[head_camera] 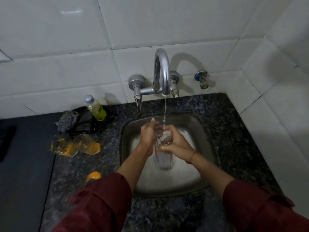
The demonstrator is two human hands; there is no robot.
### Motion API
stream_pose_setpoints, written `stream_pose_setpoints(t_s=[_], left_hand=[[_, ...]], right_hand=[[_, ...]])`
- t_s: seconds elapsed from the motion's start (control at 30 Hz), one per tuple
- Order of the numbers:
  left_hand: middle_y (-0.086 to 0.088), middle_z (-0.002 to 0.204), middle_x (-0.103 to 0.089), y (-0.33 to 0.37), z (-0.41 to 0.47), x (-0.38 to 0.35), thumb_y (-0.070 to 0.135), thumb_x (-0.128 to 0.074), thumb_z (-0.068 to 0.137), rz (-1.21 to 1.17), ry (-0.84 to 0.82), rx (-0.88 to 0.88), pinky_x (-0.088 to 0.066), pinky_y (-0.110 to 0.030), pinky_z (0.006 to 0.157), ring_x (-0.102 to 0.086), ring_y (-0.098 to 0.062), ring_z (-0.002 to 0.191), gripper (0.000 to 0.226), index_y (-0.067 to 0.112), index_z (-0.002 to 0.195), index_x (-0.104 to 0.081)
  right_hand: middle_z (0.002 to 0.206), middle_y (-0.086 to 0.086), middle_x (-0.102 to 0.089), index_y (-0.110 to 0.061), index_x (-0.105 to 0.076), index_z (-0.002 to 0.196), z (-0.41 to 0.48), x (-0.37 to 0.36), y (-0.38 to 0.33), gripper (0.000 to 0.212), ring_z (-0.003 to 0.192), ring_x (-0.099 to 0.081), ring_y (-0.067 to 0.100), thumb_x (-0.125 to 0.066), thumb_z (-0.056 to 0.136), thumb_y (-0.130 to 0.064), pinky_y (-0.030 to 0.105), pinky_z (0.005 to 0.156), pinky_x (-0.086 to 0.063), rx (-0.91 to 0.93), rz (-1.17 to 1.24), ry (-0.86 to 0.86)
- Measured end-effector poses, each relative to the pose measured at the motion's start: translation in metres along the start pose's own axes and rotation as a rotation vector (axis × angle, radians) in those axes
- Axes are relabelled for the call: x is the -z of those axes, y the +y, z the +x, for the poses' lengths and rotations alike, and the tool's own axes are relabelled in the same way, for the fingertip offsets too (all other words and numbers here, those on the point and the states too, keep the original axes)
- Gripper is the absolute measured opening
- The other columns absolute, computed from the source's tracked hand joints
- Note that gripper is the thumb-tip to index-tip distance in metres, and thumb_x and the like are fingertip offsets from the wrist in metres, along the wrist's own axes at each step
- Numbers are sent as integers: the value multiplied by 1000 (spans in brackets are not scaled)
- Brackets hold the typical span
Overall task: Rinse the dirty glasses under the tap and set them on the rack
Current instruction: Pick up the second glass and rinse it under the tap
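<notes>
**Glass held under the running tap**

The right hand point(177, 144) has its fingers curled round a clear glass point(164, 148) and holds it over the sink point(192, 173). The glass is tilted, its mouth up by the fingertips and its base pointing back towards the wrists. The left hand point(148, 136) is on the opposite side of the glass, fingers fairly straight and pointing up, palm laid against the wall of the glass (some blur here, so the exact contact is unclear).

Just above both hands a thin stream of water point(164, 113) falls from the curved tap point(162, 71) and lands at the mouth of the glass, between the two sets of fingers.

Well out to the left of the left hand, on the dark speckled counter point(234, 148), two dirty glasses point(87, 144) streaked with orange lie on their sides, touching each other. Beyond them, farther from the hand, stand a bottle of yellow liquid point(96, 108) and a grey scrubber point(66, 121). Beside the left forearm lies a small orange piece point(94, 175); what it is cannot be told. Both sleeves point(100, 206) are dark red.
</notes>
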State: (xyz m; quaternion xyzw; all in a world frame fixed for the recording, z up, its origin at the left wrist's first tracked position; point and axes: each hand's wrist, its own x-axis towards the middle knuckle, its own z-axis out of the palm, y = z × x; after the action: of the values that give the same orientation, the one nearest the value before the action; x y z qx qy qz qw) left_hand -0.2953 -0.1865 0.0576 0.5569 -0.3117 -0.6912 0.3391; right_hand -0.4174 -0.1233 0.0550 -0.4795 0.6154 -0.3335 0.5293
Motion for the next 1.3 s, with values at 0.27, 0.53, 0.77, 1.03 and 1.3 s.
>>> stream_pose_setpoints(t_s=[0.27,0.53,0.77,1.03,1.3], left_hand=[[-23,102,-75,-19,-8,1,34,-46,107,-28,-78,-17,-58,-34,83,-74,-23,85,52,-11,103,-72],[-16,89,-75,-20,-11,-5,35,-53,105,-59,121,4,-57,-49,87,-71,-35,89,39,5,90,-73],[-19,106,-72,-1,-9,-12,35,-35,111,-166,154,248,-55,-44,84,-70,-28,83,47,-1,116,-64],[-19,97,-73,17,-28,-4,5,-38,100,-29,15,253,-58,-39,66,-71,-31,88,30,4,105,-68],[-8,86,-70,18,-38,1,24,-44,103,185,100,37,-43,-27,56,-61,-19,69,26,12,96,-66]], right_hand=[[112,7,-75,-25,-67,123,15,21,-7,60,104,-72,25,-81,70,-49,49,94,-57,-425,167,-237],[89,7,-74,-19,-72,91,2,42,-66,20,64,-70,20,-69,91,-38,29,58,-58,-460,151,-200],[107,0,-65,-23,-55,112,-17,33,-78,51,60,-67,13,-87,75,-36,32,50,-59,32,-215,133],[109,-7,-69,-25,-54,118,-28,34,-81,58,77,-66,-4,-87,74,-40,17,58,-54,338,-334,261],[104,-5,-71,-24,-55,118,-26,30,-90,63,93,-70,11,-86,69,-46,38,84,-60,427,-380,327]])
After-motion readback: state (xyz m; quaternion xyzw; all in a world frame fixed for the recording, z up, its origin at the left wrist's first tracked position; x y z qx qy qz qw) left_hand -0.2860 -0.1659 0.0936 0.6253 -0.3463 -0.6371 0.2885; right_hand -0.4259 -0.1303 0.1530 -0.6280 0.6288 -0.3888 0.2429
